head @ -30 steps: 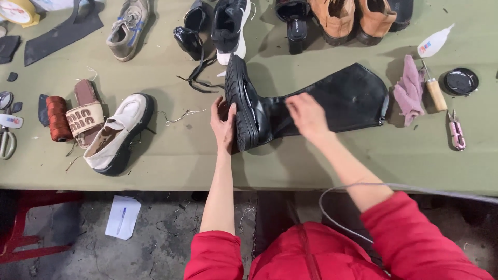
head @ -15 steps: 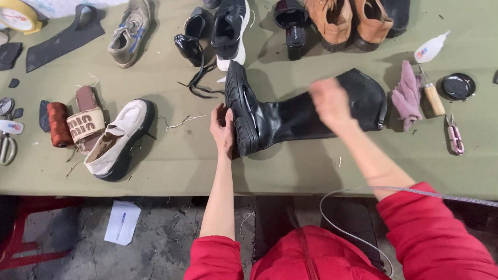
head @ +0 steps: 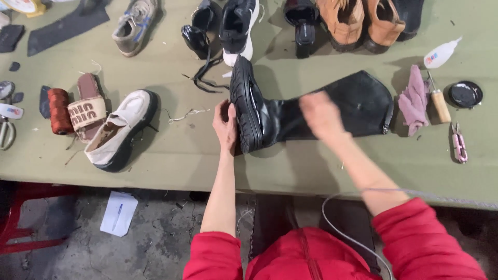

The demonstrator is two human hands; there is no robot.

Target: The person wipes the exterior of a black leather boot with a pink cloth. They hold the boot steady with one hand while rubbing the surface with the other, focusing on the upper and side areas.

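Head view looked down on a green counter (head: 171, 155). Your left hand (head: 226, 126) lay flat against the thick sole of a tall black boot (head: 270, 111) that lay on its side near mid-counter, toe end pointing away from you, shaft stretched out to the right. Left grip was loose, fingers up along the sole edge, not wrapped round it. Your right hand (head: 321, 115) sat over the boot shaft and was blurred; grip there I cannot tell, and contact with the leather was unclear too. Both sleeves were red.

Left of the boot: a cream loafer with a dark sole (head: 120, 130), just beside a brown slide sandal (head: 88, 107) and a spool of rust-red thread (head: 59, 110). A loose black lace (head: 203, 78) lay near the boot's toe. Far edge held 1 grey sneaker (head: 133, 25), 1 black-and-white sneaker (head: 239, 28) and a pair of tan shoes (head: 360, 23). Right of the shaft: a pink rag (head: 414, 98), touching a wooden-handled awl (head: 440, 102), then a round black tin (head: 465, 94), a small pink snipper (head: 459, 144) and a white glue bottle (head: 441, 53). White paper (head: 118, 212) lay on the floor below.
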